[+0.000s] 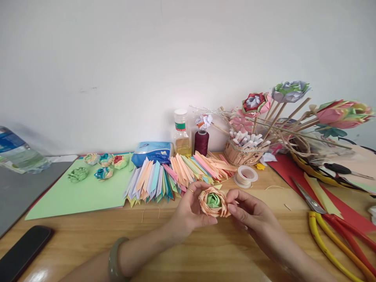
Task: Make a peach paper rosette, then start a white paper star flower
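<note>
A folded paper flower (214, 201), with peach outer petals and a green centre, is held above the front part of the wooden table. My left hand (192, 209) grips it from the left, thumb below and fingers above. On the right side, my right hand (248, 207) pinches the flower's outer edge between thumb and fingertips. Behind the hands lie rows of folded paper strips (151, 180) in lilac, peach, teal and pink. A spool of thin thread (245, 176) rests just beyond my right hand.
Several small paper flowers (103, 172) sit on green sheets (79, 196) at left, near a black phone (26, 250). Behind stand a glue bottle (182, 135), tissue pack (152, 152) and purple thread (201, 143). Scissors (317, 207) and a basket (245, 152) are at right.
</note>
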